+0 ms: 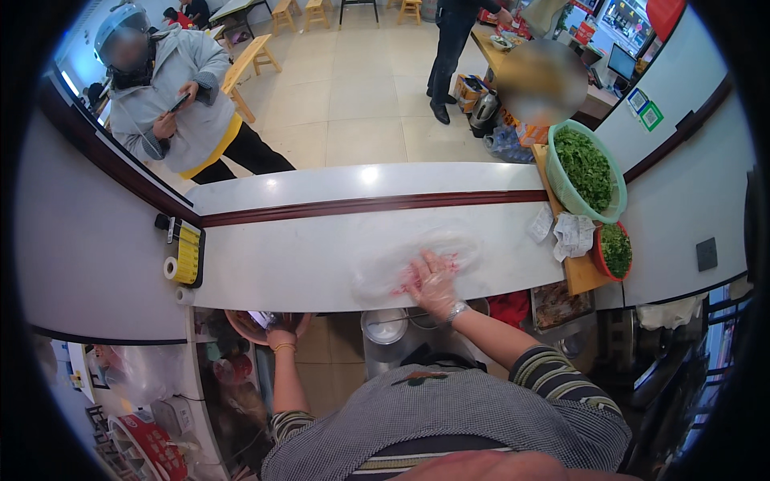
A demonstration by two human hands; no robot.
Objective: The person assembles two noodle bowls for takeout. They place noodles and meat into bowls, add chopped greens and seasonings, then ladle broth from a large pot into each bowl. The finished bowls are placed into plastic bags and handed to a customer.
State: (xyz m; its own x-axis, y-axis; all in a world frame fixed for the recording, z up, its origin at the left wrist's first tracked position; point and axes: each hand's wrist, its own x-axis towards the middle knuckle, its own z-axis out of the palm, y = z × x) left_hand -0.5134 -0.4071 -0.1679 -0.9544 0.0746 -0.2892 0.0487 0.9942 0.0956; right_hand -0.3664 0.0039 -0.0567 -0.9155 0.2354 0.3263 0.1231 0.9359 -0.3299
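Bag (391,266), clear film with red marks, lies on the white table (281,272), in from its near edge. Right hand (437,289), in a clear glove, is on it, covering its near right part. Fingers there a bit spread, laid over the film; from where I stand, can't tell if they pinch any of it.

Left hand (281,327) is below and left of the bag, under table level, at the reddish basin (237,327). Fingers there shadowed, can't tell how they're set or what they hold. Pale shiny thing (262,319) just beside them, too dim to name.

My read: step in hand is handling the bag one-handed while the other works the basin. To do it well: fingertips flat, light steady pressure, no clawing, thin film likely tears or bunches. Glove on film probably slips, so pin one layer first, then slide the other. Keep the bag back from the near edge; the metal pot (385,325) is below it. Don't drag right: paper slips (573,235) there, then the basket of greens (584,170) farther off. Bring the left hand over only once the bag lies steady.
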